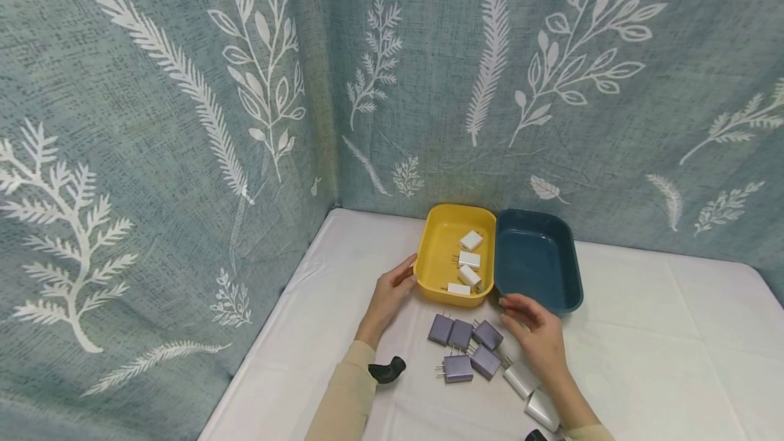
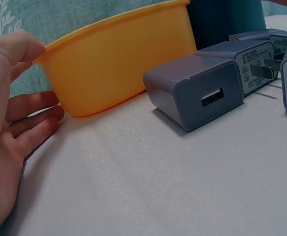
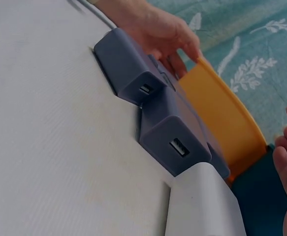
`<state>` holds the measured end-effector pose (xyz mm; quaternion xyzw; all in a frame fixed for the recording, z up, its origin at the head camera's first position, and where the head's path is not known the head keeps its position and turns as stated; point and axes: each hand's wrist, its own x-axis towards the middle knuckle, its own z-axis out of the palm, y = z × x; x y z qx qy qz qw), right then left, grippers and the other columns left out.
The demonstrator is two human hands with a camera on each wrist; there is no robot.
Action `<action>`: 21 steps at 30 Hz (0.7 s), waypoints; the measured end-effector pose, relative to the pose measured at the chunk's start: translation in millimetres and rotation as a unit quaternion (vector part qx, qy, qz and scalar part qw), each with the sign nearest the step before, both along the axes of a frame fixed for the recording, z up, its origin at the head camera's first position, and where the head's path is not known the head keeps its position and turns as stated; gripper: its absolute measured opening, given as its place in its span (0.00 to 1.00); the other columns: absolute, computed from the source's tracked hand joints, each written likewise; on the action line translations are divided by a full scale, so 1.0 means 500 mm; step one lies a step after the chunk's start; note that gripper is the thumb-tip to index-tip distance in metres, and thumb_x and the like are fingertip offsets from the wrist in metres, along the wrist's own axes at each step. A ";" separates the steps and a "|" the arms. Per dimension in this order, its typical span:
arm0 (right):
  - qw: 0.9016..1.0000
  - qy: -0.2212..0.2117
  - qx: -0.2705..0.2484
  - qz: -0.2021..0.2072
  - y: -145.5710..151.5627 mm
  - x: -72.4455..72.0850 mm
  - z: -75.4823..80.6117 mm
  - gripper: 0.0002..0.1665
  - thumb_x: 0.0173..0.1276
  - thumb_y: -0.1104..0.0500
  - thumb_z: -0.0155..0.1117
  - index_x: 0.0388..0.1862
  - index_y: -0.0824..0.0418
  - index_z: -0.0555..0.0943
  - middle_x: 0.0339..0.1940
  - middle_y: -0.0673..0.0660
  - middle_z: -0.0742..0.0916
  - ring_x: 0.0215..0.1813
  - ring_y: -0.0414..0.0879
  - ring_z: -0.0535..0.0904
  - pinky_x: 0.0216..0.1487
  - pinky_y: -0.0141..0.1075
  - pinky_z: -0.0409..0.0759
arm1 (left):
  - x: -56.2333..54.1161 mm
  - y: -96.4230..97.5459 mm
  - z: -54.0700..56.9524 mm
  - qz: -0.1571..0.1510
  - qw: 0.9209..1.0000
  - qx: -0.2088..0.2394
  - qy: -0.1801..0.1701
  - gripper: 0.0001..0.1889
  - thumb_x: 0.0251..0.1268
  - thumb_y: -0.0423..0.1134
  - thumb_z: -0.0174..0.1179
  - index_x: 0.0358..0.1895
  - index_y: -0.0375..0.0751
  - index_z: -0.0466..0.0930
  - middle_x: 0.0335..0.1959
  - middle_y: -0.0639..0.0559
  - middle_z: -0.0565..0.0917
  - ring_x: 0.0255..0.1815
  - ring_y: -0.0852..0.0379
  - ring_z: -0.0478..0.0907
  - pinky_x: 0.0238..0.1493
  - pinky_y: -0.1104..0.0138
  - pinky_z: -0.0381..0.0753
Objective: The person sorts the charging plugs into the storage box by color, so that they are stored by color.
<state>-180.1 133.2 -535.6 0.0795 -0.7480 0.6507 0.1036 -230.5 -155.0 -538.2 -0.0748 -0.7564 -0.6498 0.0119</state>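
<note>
My left hand (image 1: 389,295) is at the left side of a yellow tub (image 1: 427,250). In the left wrist view its thumb touches the tub's rim and its fairly straight fingers lie by the outer wall. My right hand (image 1: 539,332), fingers loosely bent, hovers by the front left corner of a dark teal tub (image 1: 574,271), with nothing visible in it. Several white USB chargers (image 1: 471,241) lie in the yellow tub. Several purple chargers (image 1: 458,368) lie on the cloth in front, between the hands. Two silvery-white chargers (image 1: 521,378) lie beside the right forearm, which partly covers one.
The tubs stand side by side on a white-clothed table (image 1: 661,346), near a teal leaf-patterned curtain (image 1: 429,73) at the back and left. A black wrist mount (image 1: 387,369) sits on the left forearm. Metal prongs (image 2: 264,72) stick out from the purple chargers.
</note>
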 end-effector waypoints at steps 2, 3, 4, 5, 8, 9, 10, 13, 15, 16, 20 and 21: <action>1.000 0.002 0.000 0.001 0.002 0.002 -0.002 0.20 0.57 0.73 0.69 0.50 0.71 0.80 0.47 0.70 0.86 0.46 0.39 0.86 0.51 0.25 0.82 | 0.000 0.000 0.000 0.001 1.000 -0.003 -0.002 0.25 0.72 0.36 0.54 0.71 0.42 0.67 0.70 0.41 0.70 0.68 0.43 0.72 0.66 0.57 0.74; 1.000 0.003 0.002 0.001 0.003 0.003 -0.002 0.20 0.57 0.74 0.69 0.50 0.71 0.80 0.47 0.70 0.86 0.46 0.39 0.86 0.51 0.24 0.81 | 0.000 0.001 0.000 0.003 1.000 -0.004 -0.002 0.25 0.72 0.36 0.54 0.71 0.42 0.67 0.70 0.41 0.70 0.68 0.43 0.72 0.66 0.57 0.74; 1.000 0.004 0.004 0.001 0.004 0.003 -0.003 0.20 0.57 0.74 0.68 0.50 0.71 0.80 0.47 0.70 0.86 0.46 0.39 0.86 0.51 0.24 0.81 | 0.000 0.001 0.001 0.005 1.000 -0.006 -0.003 0.25 0.71 0.36 0.54 0.71 0.43 0.67 0.70 0.42 0.71 0.68 0.43 0.72 0.66 0.58 0.75; 1.000 0.004 0.006 0.001 0.004 0.004 -0.004 0.20 0.57 0.74 0.68 0.50 0.71 0.81 0.47 0.70 0.86 0.46 0.39 0.86 0.51 0.24 0.81 | 0.000 0.001 0.001 0.007 1.000 -0.008 -0.005 0.25 0.71 0.36 0.54 0.71 0.43 0.67 0.70 0.43 0.71 0.68 0.44 0.72 0.66 0.58 0.75; 1.000 0.007 0.013 0.002 0.007 0.006 -0.006 0.20 0.58 0.74 0.68 0.51 0.70 0.80 0.47 0.70 0.86 0.46 0.38 0.86 0.51 0.24 0.81 | 0.000 0.002 0.002 0.012 1.000 -0.011 -0.008 0.25 0.71 0.36 0.55 0.70 0.45 0.68 0.71 0.45 0.71 0.68 0.45 0.73 0.66 0.58 0.75; 1.000 0.009 0.013 0.003 0.008 0.007 -0.007 0.20 0.58 0.74 0.68 0.50 0.70 0.80 0.47 0.70 0.86 0.46 0.38 0.86 0.51 0.25 0.82 | 0.001 0.002 0.002 0.013 1.000 -0.011 -0.009 0.25 0.71 0.36 0.55 0.70 0.46 0.68 0.71 0.46 0.71 0.68 0.46 0.73 0.66 0.59 0.75; 1.000 0.011 0.012 0.004 0.008 0.007 -0.008 0.20 0.57 0.74 0.68 0.50 0.71 0.80 0.47 0.70 0.86 0.46 0.38 0.86 0.51 0.26 0.82 | 0.001 0.002 0.002 0.015 1.000 -0.012 -0.010 0.25 0.71 0.36 0.55 0.70 0.47 0.69 0.71 0.47 0.71 0.68 0.46 0.73 0.66 0.59 0.75; 1.000 0.015 0.008 0.007 0.011 0.010 -0.011 0.20 0.56 0.75 0.68 0.50 0.72 0.80 0.47 0.71 0.86 0.46 0.38 0.86 0.51 0.28 0.82 | 0.000 0.002 0.001 0.015 1.000 -0.013 -0.011 0.25 0.71 0.36 0.55 0.70 0.47 0.69 0.71 0.48 0.71 0.67 0.47 0.73 0.66 0.59 0.75; 1.000 0.015 0.006 0.007 0.012 0.012 -0.014 0.20 0.55 0.76 0.67 0.49 0.72 0.80 0.47 0.71 0.86 0.47 0.38 0.86 0.52 0.29 0.83 | 0.000 0.002 0.000 0.016 1.000 -0.014 -0.010 0.25 0.71 0.36 0.55 0.70 0.47 0.69 0.70 0.47 0.71 0.67 0.47 0.73 0.66 0.60 0.75; 1.000 0.014 0.005 0.006 0.013 0.013 -0.015 0.20 0.55 0.76 0.67 0.49 0.72 0.80 0.47 0.71 0.86 0.47 0.38 0.86 0.52 0.29 0.82 | 0.000 0.002 0.000 0.016 1.000 -0.013 -0.010 0.25 0.71 0.36 0.55 0.70 0.47 0.69 0.70 0.47 0.71 0.67 0.47 0.73 0.66 0.60 0.75; 1.000 0.008 0.004 0.002 0.014 0.015 -0.020 0.20 0.55 0.76 0.68 0.49 0.72 0.80 0.47 0.71 0.86 0.47 0.37 0.85 0.52 0.28 0.82 | -0.001 0.002 -0.001 0.015 1.000 -0.012 -0.011 0.25 0.71 0.36 0.55 0.70 0.45 0.68 0.71 0.47 0.71 0.67 0.47 0.73 0.66 0.60 0.75; 1.000 0.007 0.002 0.000 0.014 0.016 -0.021 0.20 0.55 0.76 0.68 0.49 0.72 0.80 0.47 0.71 0.86 0.47 0.36 0.85 0.52 0.28 0.82 | -0.001 0.002 0.000 0.015 1.000 -0.011 -0.011 0.25 0.71 0.36 0.55 0.70 0.45 0.68 0.71 0.47 0.71 0.68 0.47 0.73 0.66 0.59 0.75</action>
